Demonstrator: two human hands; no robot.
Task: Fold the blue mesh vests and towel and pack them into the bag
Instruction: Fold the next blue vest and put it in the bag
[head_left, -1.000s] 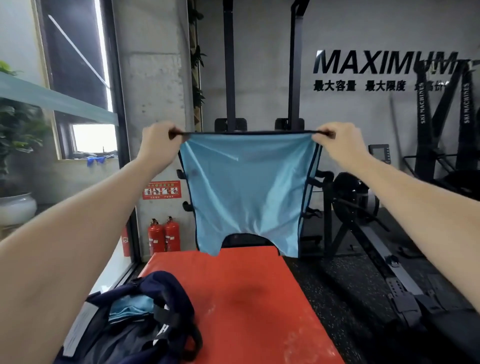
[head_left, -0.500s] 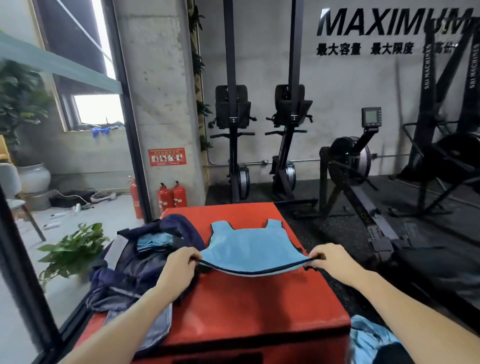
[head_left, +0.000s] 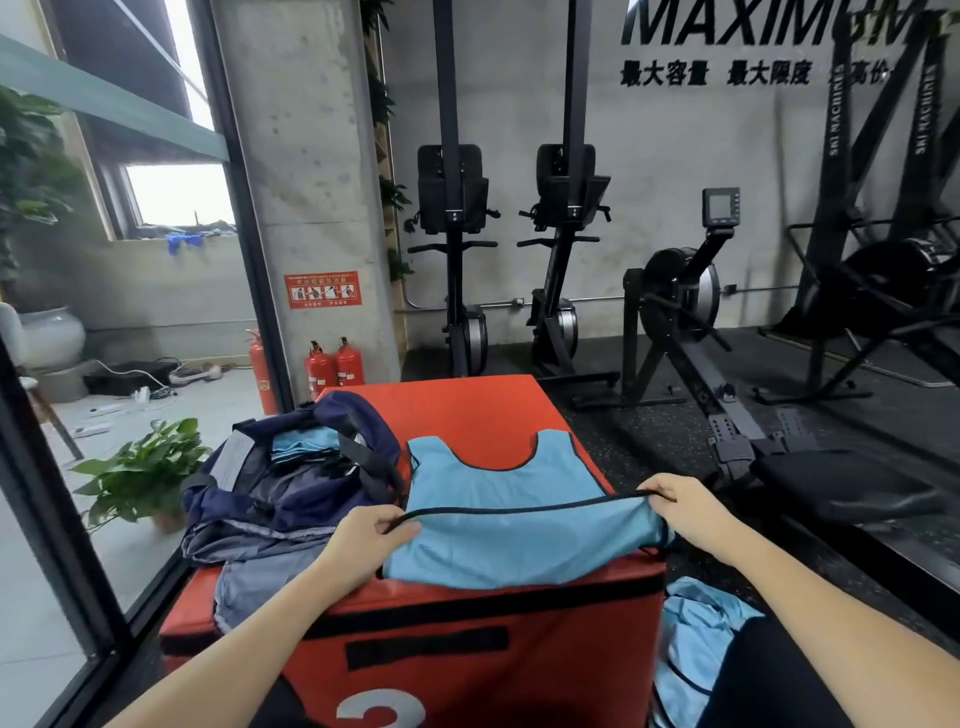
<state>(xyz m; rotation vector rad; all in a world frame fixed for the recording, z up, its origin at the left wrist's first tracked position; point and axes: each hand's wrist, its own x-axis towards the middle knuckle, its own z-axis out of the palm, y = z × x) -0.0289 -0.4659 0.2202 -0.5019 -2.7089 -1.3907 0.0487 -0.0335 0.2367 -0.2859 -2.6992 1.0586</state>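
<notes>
A light blue mesh vest with dark trim lies spread on the red padded box, neck hole at the far end. My left hand pinches its near hem at the left corner and my right hand pinches the right corner, the hem stretched between them just above the fabric. A navy bag lies open on the box to the left, with blue folded cloth showing inside. More blue cloth lies heaped on the floor at the box's right side.
Rowing and ski machines stand on the dark floor behind and to the right. A concrete pillar with fire extinguishers rises beyond the box. A glass partition and a potted plant are at the left.
The vest went from hanging stretched in the air to lying flat on the red box. Both hands came down and toward me, still pinching the hem corners, and the near part now drapes over the front.
</notes>
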